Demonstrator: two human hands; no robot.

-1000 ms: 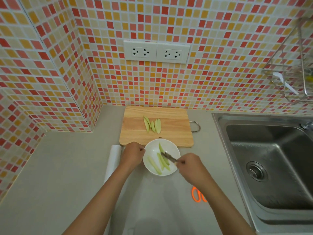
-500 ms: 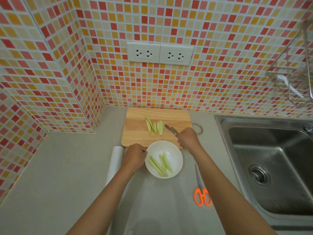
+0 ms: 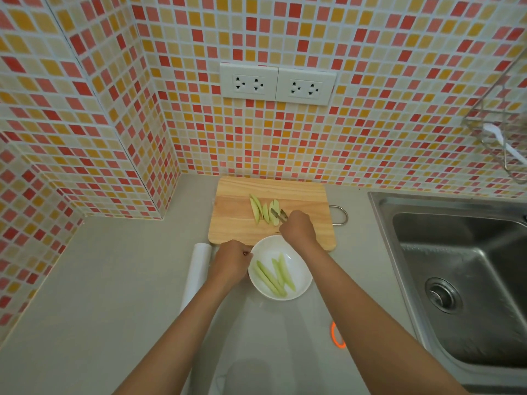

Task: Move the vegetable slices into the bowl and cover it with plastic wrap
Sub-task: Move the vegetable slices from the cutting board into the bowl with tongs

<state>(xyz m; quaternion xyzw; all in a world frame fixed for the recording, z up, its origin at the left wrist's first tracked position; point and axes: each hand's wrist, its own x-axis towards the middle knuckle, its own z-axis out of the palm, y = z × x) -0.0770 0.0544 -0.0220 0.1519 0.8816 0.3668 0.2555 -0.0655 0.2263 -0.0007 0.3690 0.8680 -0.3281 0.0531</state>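
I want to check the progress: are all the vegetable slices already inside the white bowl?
No, several slices lie on the cutting board, where the tongs in the right hand reach them.

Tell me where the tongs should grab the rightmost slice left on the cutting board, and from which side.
Grip the rightmost slice across its narrow width near the middle, coming from the right, where the tongs in the right hand already reach it. It lies flat on the cutting board, long axis pointing away, with neighbours close on its left, so only its right edge is free.
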